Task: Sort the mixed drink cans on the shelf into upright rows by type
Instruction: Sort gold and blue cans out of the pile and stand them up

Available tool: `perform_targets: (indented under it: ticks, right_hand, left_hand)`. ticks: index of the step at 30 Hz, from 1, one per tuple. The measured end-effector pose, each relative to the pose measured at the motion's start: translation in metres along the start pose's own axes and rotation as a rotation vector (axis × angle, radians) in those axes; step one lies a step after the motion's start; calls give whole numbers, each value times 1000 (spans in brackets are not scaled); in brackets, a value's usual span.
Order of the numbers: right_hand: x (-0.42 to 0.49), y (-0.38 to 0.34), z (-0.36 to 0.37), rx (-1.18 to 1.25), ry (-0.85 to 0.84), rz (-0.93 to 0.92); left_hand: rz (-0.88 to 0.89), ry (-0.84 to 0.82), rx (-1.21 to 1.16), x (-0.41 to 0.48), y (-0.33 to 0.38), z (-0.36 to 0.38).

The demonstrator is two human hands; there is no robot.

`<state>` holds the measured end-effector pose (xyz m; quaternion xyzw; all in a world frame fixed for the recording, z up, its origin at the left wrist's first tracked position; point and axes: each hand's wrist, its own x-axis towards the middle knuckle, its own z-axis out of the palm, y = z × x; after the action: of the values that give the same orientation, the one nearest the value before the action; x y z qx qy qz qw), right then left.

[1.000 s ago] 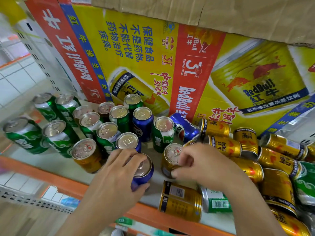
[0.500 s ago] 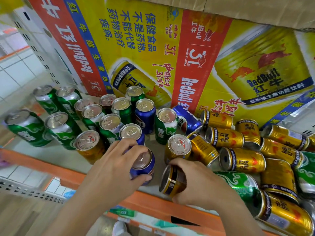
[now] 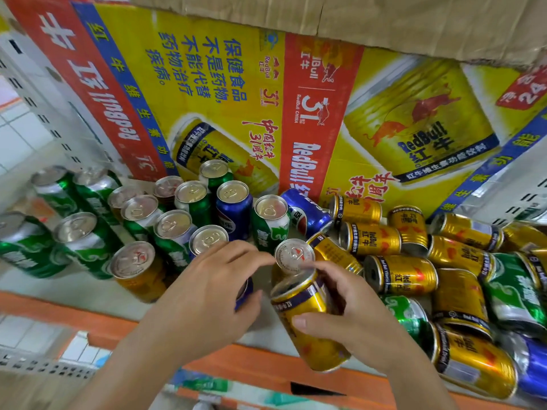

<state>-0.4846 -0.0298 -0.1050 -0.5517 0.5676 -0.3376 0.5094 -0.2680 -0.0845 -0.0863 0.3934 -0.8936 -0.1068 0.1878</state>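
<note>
My right hand (image 3: 352,318) grips a gold Red Bull can (image 3: 307,318), lifted and tilted near the shelf's front edge. My left hand (image 3: 207,297) is curled over a blue Pepsi can (image 3: 245,292), which it mostly hides. Just behind the held can stands another gold can (image 3: 293,255), upright. Upright green cans (image 3: 174,232) and blue cans (image 3: 233,208) stand in rows on the left. A pile of gold cans (image 3: 399,275) lies on its side at the right, mixed with green cans (image 3: 515,291).
An orange shelf lip (image 3: 59,312) runs along the front. A printed Red Bull carton (image 3: 296,99) forms the back wall, with plain cardboard above. One blue can (image 3: 305,211) lies on its side by the carton. A lone gold can (image 3: 139,267) stands at front left.
My right hand has picked up the gold can that lay on its side at the front edge and turned it nearly upright. My left hand stays on the blue can.
</note>
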Motion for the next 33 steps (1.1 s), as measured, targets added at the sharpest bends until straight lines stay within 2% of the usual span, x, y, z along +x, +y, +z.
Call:
perform_targets:
  ticks: [3,6,9,12,15,20,22,24,26,28,31,33]
  right_hand:
    - [-1,-3,-2,-15,-34,142]
    - [2,-14,-7,-197,-115,188]
    - [9,-31,-3,-587,-157,136]
    - [16,-37,18,-983,-71,74]
    - [22,-35,38,-1153,-56,50]
    - [28,-35,45,-1149,20,127]
    - [29,-33,50,-1060,155,75]
    - [30,-28,53,-1018,398,-66]
    - [30,-20,51,-828,556,-166]
    - [28,-9,47,-688,567,-236]
    - [24,-1,35,-586,490,-196]
    - [23,4,21,-586,504,-180]
  left_hand:
    - [18,-133,-43,5,3,0]
    - [38,-176,26,9,4,6]
    - [60,-134,111,23,2,9]
    - [62,-163,169,44,6,6]
    - [32,-259,172,56,6,12]
    - [-10,-345,112,70,8,16]
    - [-12,-346,70,77,8,14]
    - [-21,-374,28,84,7,12]
    - [-29,-429,25,89,7,12]
    - [-38,-497,40,92,7,13]
    - [-52,-594,64,96,7,16]
    - [-63,-614,83,99,9,18]
